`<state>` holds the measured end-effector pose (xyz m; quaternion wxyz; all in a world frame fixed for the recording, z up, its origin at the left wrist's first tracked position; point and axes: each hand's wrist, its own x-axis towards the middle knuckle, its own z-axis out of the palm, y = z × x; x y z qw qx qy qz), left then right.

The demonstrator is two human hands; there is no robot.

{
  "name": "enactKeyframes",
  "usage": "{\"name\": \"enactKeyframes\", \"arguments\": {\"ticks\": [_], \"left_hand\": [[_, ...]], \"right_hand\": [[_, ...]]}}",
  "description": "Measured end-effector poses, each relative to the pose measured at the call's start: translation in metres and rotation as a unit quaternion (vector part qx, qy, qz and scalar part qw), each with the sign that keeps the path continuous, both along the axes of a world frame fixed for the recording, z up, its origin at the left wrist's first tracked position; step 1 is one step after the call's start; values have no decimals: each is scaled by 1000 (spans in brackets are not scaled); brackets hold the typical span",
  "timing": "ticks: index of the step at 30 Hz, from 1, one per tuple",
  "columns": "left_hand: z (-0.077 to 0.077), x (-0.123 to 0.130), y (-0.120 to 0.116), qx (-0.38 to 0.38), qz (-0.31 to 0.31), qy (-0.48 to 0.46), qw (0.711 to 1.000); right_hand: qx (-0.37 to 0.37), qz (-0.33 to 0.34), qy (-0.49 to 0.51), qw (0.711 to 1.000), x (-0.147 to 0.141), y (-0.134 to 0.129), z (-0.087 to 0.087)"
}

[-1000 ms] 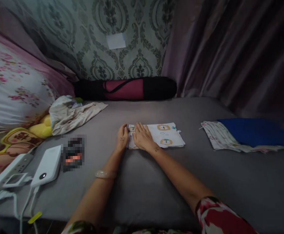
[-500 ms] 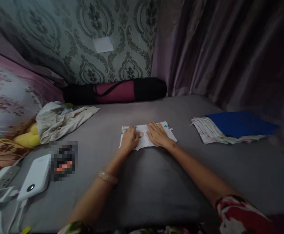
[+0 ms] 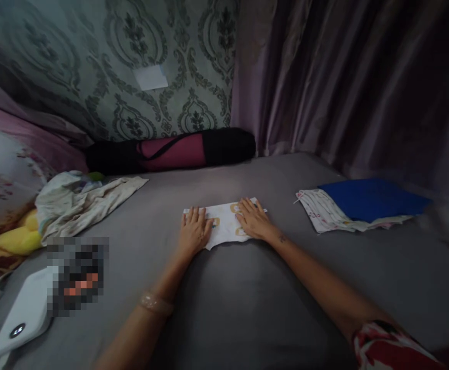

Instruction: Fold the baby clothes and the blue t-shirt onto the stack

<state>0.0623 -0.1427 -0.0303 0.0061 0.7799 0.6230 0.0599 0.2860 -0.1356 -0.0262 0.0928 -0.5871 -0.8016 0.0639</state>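
A small white printed cloth [image 3: 226, 226], with yellow-orange figures on it, lies folded flat on the grey sheet [image 3: 243, 298]. It looks like a piece of clothing, but its exact kind is unclear. My left hand [image 3: 195, 230] rests palm down on its left end, fingers spread. On the right end my right hand [image 3: 253, 220] is also laid flat, fingers stretched out and slightly apart. Both hands press on the cloth without gripping it. Parts of its two ends are hidden under my palms.
To the right sits a stack of folded printed cloths [image 3: 319, 210] topped by a blue cloth [image 3: 374, 198]. A crumpled cloth [image 3: 89, 205] and a white power bank [image 3: 27, 308] lie at left. A black and maroon long bag [image 3: 170, 151] runs along the wall.
My hands have slid apart to the cloth's outer ends, uncovering more of its middle. The view has turned a little to the right.
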Motion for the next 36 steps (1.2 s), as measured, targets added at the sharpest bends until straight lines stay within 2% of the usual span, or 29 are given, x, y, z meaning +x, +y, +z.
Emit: {"name": "enactKeyframes", "arguments": {"ticks": [5, 9, 10, 12, 15, 17, 22, 28, 31, 36], "left_hand": [[-8, -8, 3, -41, 16, -18, 999], [-7, -18, 9, -22, 21, -75, 997], [-5, -24, 10, -3, 35, -93, 995], [-1, -38, 12, 29, 92, -127, 987], [6, -58, 14, -43, 169, -165, 971], [11, -65, 17, -82, 196, -190, 959], [24, -61, 19, -157, 215, -248, 931], [24, -63, 17, -211, 216, -348, 888], [30, -62, 16, -205, 219, -342, 891], [44, -58, 14, -216, 193, -265, 920]], "right_hand": [[-30, -9, 14, 999, 6, 3, -10], [-58, 0, 88, 994, 18, 10, -1], [-47, -19, 110, 993, 24, 11, 3], [-15, -104, 132, 986, 37, 9, 11], [-50, -242, 95, 964, 55, -1, 19], [-95, -277, 71, 954, 60, -7, 20], [-127, -272, 84, 950, 57, -5, 18], [-175, -244, 123, 946, 58, 2, 18], [-167, -235, 132, 948, 57, -4, 24], [-134, -223, 125, 957, 49, -19, 36]]}}
